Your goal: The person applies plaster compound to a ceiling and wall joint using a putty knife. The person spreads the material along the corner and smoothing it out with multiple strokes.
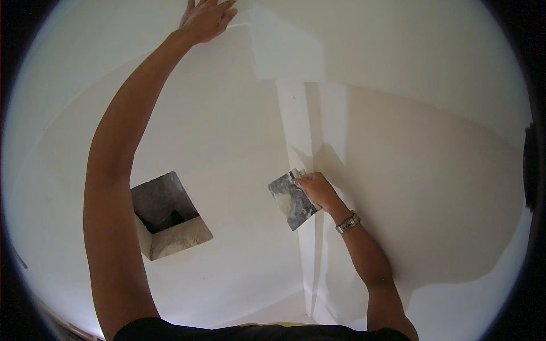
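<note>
My left hand (206,17) is raised to the pale surface at the top edge, its fingers apart and partly out of frame. My right hand (313,187), with a metal watch on the wrist, grips a wide flat steel scraper (290,207) smeared with off-white paste. The scraper is over a narrow vertical band (304,256) of the plastered surface, near the middle of the view; whether it touches cannot be told.
A square cut opening (159,199) with a rough grey inside lies beside my left forearm. Pale plastered planes (426,187) meet around me, with seams and shadows. A dark shape (530,165) shows at the right rim.
</note>
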A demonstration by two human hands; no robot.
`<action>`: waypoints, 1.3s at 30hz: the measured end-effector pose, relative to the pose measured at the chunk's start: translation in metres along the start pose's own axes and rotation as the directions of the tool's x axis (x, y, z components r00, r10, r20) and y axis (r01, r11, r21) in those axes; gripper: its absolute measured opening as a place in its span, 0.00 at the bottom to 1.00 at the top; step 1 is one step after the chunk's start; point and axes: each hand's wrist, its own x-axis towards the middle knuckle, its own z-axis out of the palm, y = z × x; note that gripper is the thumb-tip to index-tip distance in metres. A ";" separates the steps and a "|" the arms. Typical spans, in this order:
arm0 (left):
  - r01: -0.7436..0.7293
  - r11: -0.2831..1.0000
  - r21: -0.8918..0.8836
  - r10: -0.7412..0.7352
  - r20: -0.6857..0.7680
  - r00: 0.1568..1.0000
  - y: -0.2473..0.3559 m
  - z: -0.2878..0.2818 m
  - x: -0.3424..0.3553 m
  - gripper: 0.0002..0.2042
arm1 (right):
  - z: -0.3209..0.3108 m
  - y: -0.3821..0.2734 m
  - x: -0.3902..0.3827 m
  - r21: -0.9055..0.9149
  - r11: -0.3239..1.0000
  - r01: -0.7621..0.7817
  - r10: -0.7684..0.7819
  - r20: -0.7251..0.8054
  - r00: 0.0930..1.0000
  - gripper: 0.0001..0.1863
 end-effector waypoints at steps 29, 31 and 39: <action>-0.167 0.946 0.278 0.183 -0.035 0.982 -0.001 0.043 -0.004 0.25 | 0.000 -0.009 0.000 -0.125 0.990 -0.070 0.077 0.049 0.996 0.20; -0.197 0.890 0.412 0.300 -0.204 0.932 -0.001 0.052 -0.007 0.25 | 0.000 -0.008 0.001 -0.080 0.997 -0.009 0.012 0.035 0.999 0.20; -0.098 0.994 -0.055 0.097 -0.024 0.995 -0.006 0.008 0.019 0.26 | -0.005 -0.006 0.001 -0.095 0.994 -0.049 0.052 0.026 0.998 0.17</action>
